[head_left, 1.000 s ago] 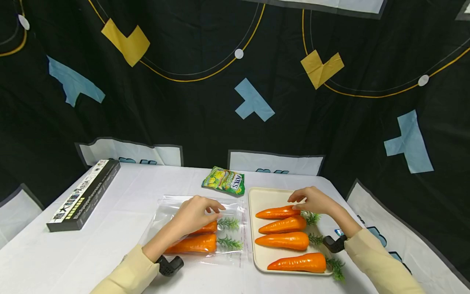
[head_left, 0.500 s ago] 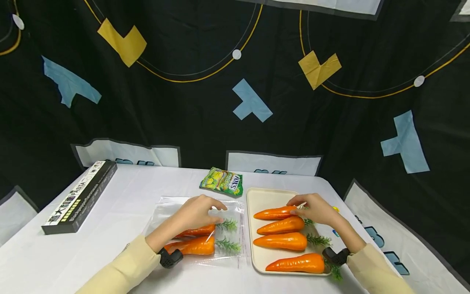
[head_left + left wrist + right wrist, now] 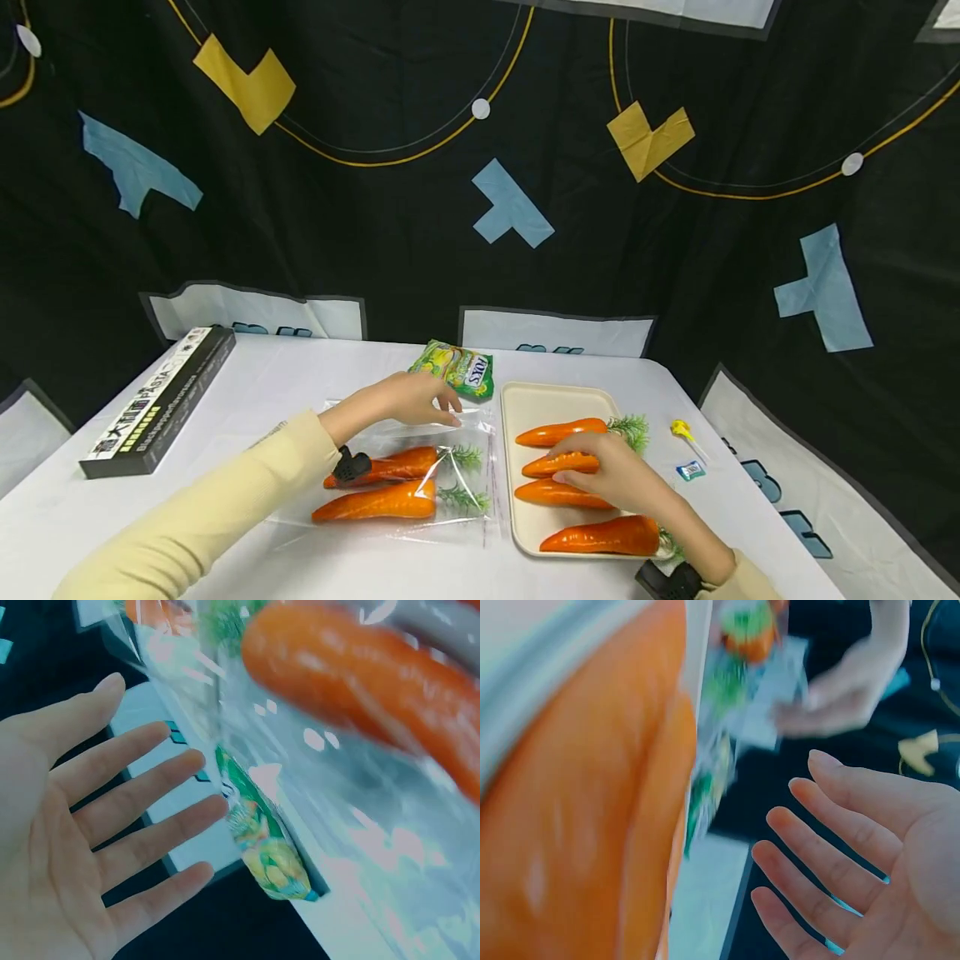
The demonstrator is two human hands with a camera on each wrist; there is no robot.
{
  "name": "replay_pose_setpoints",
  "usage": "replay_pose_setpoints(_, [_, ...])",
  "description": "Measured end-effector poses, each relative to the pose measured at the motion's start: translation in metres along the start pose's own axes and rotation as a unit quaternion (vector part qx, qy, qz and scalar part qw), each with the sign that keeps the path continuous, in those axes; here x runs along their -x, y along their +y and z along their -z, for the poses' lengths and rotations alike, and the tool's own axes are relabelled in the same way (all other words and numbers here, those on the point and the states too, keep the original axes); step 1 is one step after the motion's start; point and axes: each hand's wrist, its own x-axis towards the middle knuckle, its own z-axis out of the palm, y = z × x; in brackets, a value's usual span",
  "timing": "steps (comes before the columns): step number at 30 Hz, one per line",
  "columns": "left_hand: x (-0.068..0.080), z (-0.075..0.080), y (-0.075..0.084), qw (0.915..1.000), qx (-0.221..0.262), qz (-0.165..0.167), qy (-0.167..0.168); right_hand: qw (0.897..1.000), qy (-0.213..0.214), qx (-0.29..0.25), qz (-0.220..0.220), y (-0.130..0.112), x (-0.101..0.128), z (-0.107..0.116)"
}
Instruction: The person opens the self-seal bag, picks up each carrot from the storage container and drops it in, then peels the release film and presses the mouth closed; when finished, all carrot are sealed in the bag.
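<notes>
Right hand [image 3: 611, 477] spread flat over the third carrot [image 3: 558, 493] on the tray [image 3: 528, 400], near the desk's right edge. Left hand [image 3: 412, 398] spread too, touching the bag [image 3: 472, 521]. Probably light, stiff, smooth; best grabbed around the fat middle.

The light fell even and bright from above, so the white table [image 3: 247, 400] glowed while the dark backdrop [image 3: 375, 233] stayed dim. Shadows under my arms were faint and soft. The clear bag [image 3: 420, 467] caught small glints of glare. The head view was sharp at its middle and bowed outward at its edges. My left wrist view was smeared, the carrot [image 3: 375, 682] above my fingers [image 3: 150, 787] blurred. My right wrist view was blurrier, its near carrot [image 3: 577, 810] an orange mass out of focus.
</notes>
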Motion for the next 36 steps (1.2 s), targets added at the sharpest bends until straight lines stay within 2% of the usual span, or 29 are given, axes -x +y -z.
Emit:
replay_pose_setpoints(4, [-0.009,0.003,-0.008,0.9995,0.004,0.011,-0.030,0.999,-0.031,-0.017,0.025,-0.013,0.002,-0.016])
replay_pose_setpoints(8, [-0.015,-0.002,-0.017,0.9987,0.000,0.013,-0.049,0.998,-0.054,-0.016,0.042,-0.025,0.004,-0.032])
replay_pose_setpoints(13, [-0.020,-0.013,-0.026,0.9994,0.014,0.013,-0.031,0.996,-0.065,-0.007,0.063,-0.031,0.002,-0.048])
replay_pose_setpoints(18, [-0.024,-0.023,-0.031,0.9991,0.038,0.008,-0.014,0.996,-0.052,0.004,0.068,-0.033,0.001,-0.056])
replay_pose_setpoints(23, [-0.027,-0.029,-0.033,0.9991,0.036,-0.019,0.005,0.995,-0.035,0.016,0.090,-0.033,0.000,-0.062])
replay_pose_setpoints(26, [-0.027,-0.032,-0.032,0.9986,0.043,-0.020,0.023,0.994,-0.018,0.022,0.101,-0.032,0.000,-0.065])
replay_pose_setpoints(32, [-0.028,-0.033,-0.034,0.9934,0.112,0.013,0.024,0.994,0.000,0.032,0.103,-0.031,-0.001,-0.065])
replay_pose_setpoints(36, [-0.026,-0.031,-0.038,0.9873,0.157,0.009,0.024,0.996,0.004,0.036,0.087,-0.031,0.000,-0.063])
